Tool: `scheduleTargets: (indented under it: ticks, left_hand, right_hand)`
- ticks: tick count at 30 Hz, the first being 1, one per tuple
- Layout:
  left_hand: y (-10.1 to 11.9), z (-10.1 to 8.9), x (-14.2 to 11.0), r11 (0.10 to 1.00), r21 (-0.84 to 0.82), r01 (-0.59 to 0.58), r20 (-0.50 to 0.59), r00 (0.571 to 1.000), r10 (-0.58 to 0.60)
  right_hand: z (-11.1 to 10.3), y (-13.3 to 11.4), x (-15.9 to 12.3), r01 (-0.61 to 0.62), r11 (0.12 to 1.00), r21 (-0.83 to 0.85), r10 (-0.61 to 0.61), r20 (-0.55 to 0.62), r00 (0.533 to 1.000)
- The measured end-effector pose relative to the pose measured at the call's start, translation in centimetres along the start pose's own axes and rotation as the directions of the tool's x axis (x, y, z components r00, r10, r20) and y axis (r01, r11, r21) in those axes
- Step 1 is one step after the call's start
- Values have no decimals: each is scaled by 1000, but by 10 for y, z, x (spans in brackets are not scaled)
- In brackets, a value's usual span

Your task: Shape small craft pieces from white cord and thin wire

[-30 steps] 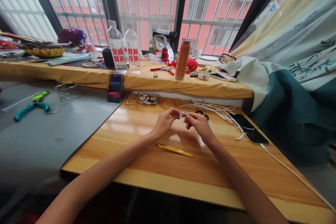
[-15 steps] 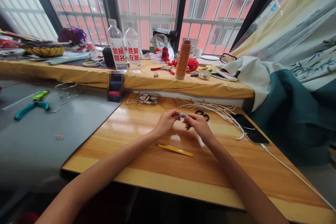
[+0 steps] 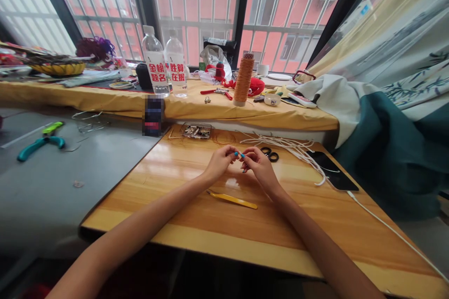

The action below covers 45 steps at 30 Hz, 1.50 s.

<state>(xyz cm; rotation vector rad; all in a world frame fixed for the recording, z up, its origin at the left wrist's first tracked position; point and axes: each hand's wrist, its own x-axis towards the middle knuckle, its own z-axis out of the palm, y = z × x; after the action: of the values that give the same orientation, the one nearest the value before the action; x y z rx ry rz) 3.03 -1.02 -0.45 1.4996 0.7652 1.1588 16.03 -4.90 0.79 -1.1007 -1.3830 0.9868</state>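
Note:
Above the middle of the wooden table [image 3: 168, 205], my left hand [image 3: 220, 161] and my right hand [image 3: 257, 163] meet fingertip to fingertip. Both are closed in a pinch, blue nails touching or nearly so. Whatever they pinch between them is too small and too covered to name. Nearer to me lies a pair of yellow tweezers [image 3: 234, 200], flat on the wood. Just beyond my right hand are black-handled scissors [image 3: 271, 155], their blades mostly hidden behind the fingers.
A clear box of small parts [image 3: 197, 131] stands at the table's back edge. White cords [image 3: 287, 147] and a phone [image 3: 333, 173] on a cable lie at the right. An orange thread spool [image 3: 243, 79] and bottles [image 3: 177, 70] stand on the ledge. Teal pliers [image 3: 41, 145] lie left.
My right hand has shifted slightly left, closer to my left fingertips, and its fingers have changed their pinch. More of the scissors' handles shows now. The view has moved a little.

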Motion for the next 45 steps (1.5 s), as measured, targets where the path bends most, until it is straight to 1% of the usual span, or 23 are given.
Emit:
scheduleTargets:
  ticks: [4,8,16,24,30,34,40,45]
  left_hand:
    - [0,0,1,998,-59,16,-12,1000,-17]
    - [-3,-1,2,998,-68,9,-21,1000,-10]
    - [0,-2,0,996,68,-49,-12,999,50]
    - [0,-1,-1,993,101,-63,0,998,63]
    - [5,0,-4,981,165,-104,1,994,105]
    - [4,1,-5,982,160,-103,4,995,103]
    - [5,2,-5,991,115,-70,0,998,70]
    - [3,2,-3,996,78,-53,0,999,53]
  right_hand:
    - [0,0,0,17,1000,6,-17,25,1000]
    - [1,-2,-1,27,1000,-9,-27,41,999]
    - [1,-6,-4,32,998,-45,-32,5,999]
    - [1,-3,-3,31,999,-34,-31,-24,999]
    - [1,-5,-3,30,999,-25,-32,-53,998]
    - [1,-3,-2,22,999,-29,-25,-76,997]
    - [0,-2,-1,4,999,-35,-8,-98,995]
    - [2,-3,-3,-1,996,-88,-9,-113,994]
